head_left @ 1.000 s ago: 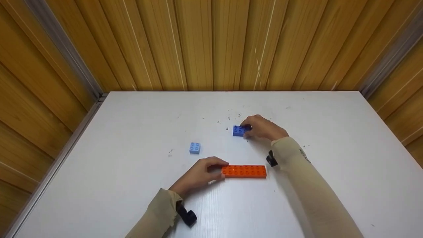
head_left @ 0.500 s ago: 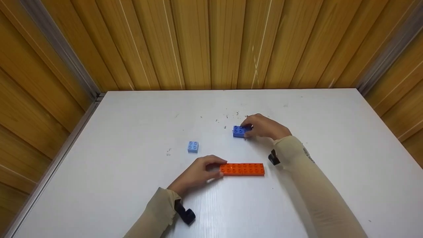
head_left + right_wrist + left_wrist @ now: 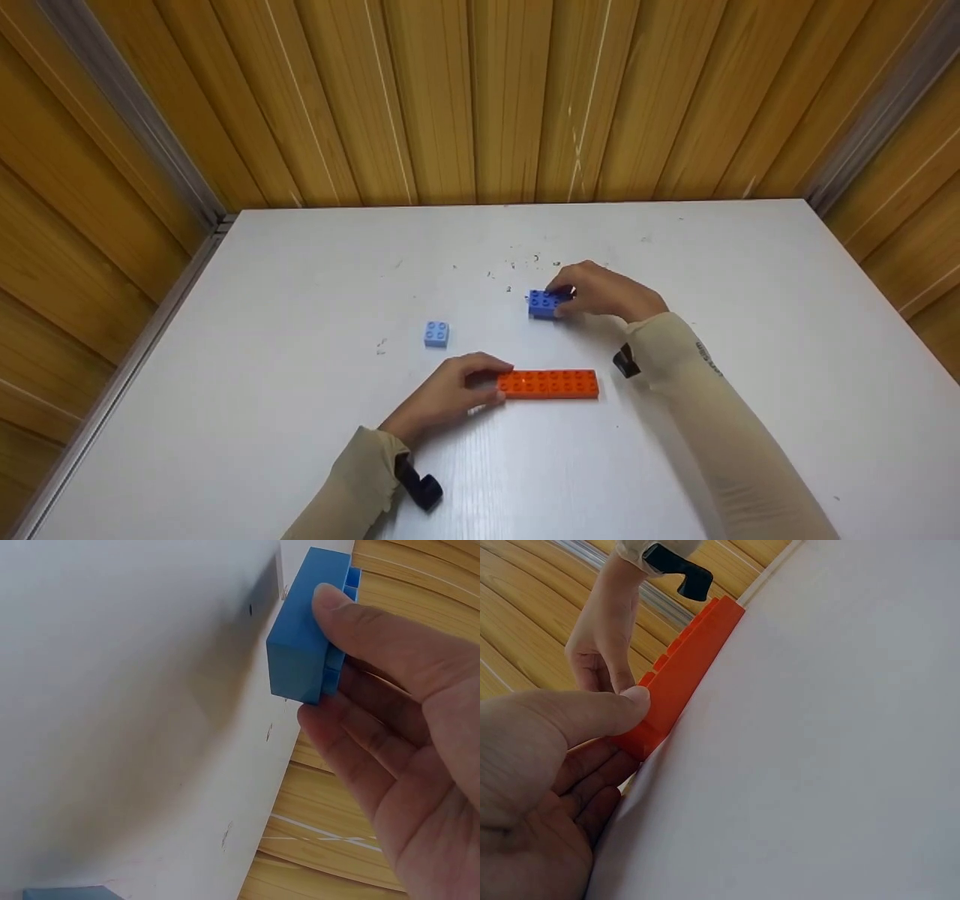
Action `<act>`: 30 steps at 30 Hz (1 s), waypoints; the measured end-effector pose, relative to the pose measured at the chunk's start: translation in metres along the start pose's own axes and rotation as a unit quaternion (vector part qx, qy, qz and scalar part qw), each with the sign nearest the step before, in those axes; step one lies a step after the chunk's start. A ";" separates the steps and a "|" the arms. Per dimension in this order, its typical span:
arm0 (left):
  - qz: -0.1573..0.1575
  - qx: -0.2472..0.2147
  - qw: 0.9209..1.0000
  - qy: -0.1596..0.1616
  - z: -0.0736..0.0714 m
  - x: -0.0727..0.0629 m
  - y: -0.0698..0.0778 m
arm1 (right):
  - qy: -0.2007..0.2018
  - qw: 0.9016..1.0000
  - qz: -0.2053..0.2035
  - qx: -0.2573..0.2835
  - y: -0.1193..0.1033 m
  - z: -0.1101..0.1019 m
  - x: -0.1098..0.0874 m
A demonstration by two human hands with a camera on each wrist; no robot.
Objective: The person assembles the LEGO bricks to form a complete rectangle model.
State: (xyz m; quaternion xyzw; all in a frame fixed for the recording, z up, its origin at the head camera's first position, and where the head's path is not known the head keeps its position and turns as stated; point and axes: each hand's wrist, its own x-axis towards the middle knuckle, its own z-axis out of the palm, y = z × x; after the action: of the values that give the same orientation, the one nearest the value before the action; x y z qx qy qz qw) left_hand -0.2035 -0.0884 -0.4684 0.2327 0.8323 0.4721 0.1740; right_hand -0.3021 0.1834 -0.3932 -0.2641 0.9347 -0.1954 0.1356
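My left hand [image 3: 450, 394] pinches the left end of an orange row of building bricks [image 3: 559, 383], thumb on the near side and fingers on the far side. In the left wrist view the orange row [image 3: 694, 664] sits flat along the white tabletop, studs up. Farther back, my right hand [image 3: 604, 289] grips a dark blue building brick [image 3: 541, 304] by its right part between thumb and fingers. The right wrist view has this blue brick [image 3: 304, 622] raised off the table, a shadow below it. A small light blue brick [image 3: 436, 334] with a square top stands left of both hands.
The white table [image 3: 300, 300] has scattered dark marks. Its back edge meets a wood-patterned panel wall [image 3: 442, 105], with more panels at both sides. A metal rail [image 3: 142, 322] runs along the left edge.
My right hand has lifted the dark blue brick slightly and drawn it a little nearer to me. The left hand stays on the orange row. The head view has shifted slightly.
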 end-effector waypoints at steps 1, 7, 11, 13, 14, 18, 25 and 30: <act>0.003 0.001 1.000 0.001 0.000 0.000 0.000 | -0.001 1.000 0.000 -0.001 -0.001 0.000 -0.001; 0.004 -0.004 1.000 0.004 -0.001 -0.001 -0.001 | 0.004 1.000 -0.004 -0.003 -0.005 -0.001 -0.006; 0.008 -0.005 1.000 0.004 -0.001 -0.001 -0.002 | 0.009 1.000 -0.020 0.000 -0.007 -0.002 -0.009; 0.010 -0.003 1.000 0.005 -0.001 -0.001 -0.003 | 0.013 0.999 -0.032 -0.002 -0.008 -0.002 -0.011; 0.013 -0.002 1.000 0.006 -0.001 -0.001 -0.003 | 0.014 0.999 -0.036 -0.003 -0.008 -0.001 -0.012; 0.018 -0.002 1.000 0.006 -0.001 -0.001 -0.004 | 0.011 0.999 -0.039 -0.002 -0.008 0.000 -0.015; 0.016 0.004 1.000 0.006 -0.001 -0.003 -0.002 | -0.001 0.999 -0.049 0.000 -0.012 0.001 -0.020; 0.015 0.007 1.000 0.005 -0.003 -0.004 -0.002 | -0.004 0.999 -0.050 0.002 -0.015 0.002 -0.024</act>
State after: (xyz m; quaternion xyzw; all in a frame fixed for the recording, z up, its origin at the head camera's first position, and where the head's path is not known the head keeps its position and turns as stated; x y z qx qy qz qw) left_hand -0.2022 -0.0929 -0.4682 0.2437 0.8327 0.4703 0.1613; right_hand -0.2752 0.1845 -0.3848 -0.3108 0.9194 -0.2030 0.1298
